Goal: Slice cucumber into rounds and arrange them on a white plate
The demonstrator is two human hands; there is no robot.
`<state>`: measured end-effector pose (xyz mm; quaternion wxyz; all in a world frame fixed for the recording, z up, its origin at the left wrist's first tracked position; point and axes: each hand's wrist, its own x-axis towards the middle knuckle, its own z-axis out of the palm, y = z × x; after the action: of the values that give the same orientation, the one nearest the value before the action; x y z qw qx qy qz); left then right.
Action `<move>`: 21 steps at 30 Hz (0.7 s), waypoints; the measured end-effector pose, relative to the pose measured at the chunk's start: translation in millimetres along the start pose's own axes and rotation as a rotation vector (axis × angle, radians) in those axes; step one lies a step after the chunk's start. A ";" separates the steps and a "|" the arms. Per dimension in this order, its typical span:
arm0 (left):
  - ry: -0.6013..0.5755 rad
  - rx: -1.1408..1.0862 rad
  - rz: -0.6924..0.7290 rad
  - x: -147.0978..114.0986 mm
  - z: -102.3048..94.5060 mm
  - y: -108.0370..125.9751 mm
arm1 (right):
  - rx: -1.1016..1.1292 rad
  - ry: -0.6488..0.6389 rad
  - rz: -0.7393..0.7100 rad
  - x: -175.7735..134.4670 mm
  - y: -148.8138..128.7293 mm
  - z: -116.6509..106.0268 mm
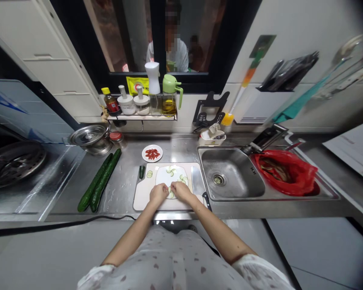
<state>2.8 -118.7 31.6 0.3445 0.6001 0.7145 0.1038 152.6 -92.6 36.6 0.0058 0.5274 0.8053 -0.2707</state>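
On cutting board (142,193) — left hand (158,193) | right hand (180,190) | both pinching cucumber slices (171,194) at plate (161,177)

Plate (166,177) on cutting board (142,197), sink (230,177) right, cucumbers (99,185) left

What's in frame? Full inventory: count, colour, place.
cucumbers: 2, dark green, counter left of board
cutting board: 1, pale, counter centre
plate: 1, white, on board, holds cucumber slices
cucumber slices: several, light green, on plate and board
knife: 1, steel, board's right edge
small dish: 1, white, red bits, behind board
pot: 1, steel, lidded, back left
sink: 1, steel, right of board
red bag: 1, right basin
condiment bottles: about five, shelf under window
left hand: at slices, plate's near edge
right hand: same spot
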 end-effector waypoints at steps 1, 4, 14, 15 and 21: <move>0.001 0.012 0.002 -0.2 0.3 0.5 | -0.008 -0.001 -0.001 0.1 0.0 0.3; -0.005 0.034 -0.004 -0.7 0.6 1.8 | -0.029 -0.009 -0.001 0.4 0.3 1.3; 0.014 0.145 0.013 -0.7 3.6 2.5 | -0.059 -0.035 0.002 2.1 -1.4 0.7; 0.024 0.157 0.020 -0.8 3.8 2.3 | -0.058 -0.038 0.005 2.2 -1.6 0.3; 0.063 0.168 0.049 0.0 4.9 1.8 | -0.060 -0.051 0.014 1.9 -1.8 -0.9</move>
<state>7.3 -119.5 29.0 0.2676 0.6406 0.7162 0.0711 150.4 -91.1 37.5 0.0440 0.5257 0.8088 -0.2598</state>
